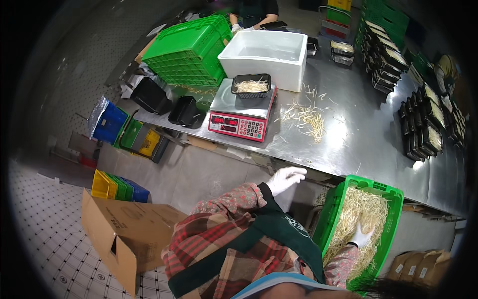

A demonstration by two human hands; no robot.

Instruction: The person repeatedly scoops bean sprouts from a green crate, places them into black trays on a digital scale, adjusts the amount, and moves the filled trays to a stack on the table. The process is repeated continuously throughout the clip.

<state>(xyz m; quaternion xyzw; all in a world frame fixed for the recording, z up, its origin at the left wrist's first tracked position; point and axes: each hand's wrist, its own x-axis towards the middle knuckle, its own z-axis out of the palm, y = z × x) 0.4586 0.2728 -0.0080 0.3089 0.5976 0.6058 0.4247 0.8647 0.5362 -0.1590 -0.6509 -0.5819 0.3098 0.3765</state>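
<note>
My left hand, in a white glove, hangs in the air before the steel table's edge, fingers apart and holding nothing. My right hand, also gloved, reaches into the pale bean sprouts that fill a green plastic crate; its fingertips are partly sunk among them, so its grip is hard to tell. On the steel pan of a red digital scale stands a black plastic tray of sprouts. Loose sprouts lie heaped on the steel table to the right of the scale.
Behind the scale are a white foam box and an upturned green crate. Empty black trays sit at its left. Stacked filled trays stand far right. A cardboard box is at lower left. A gloved co-worker stands across the table.
</note>
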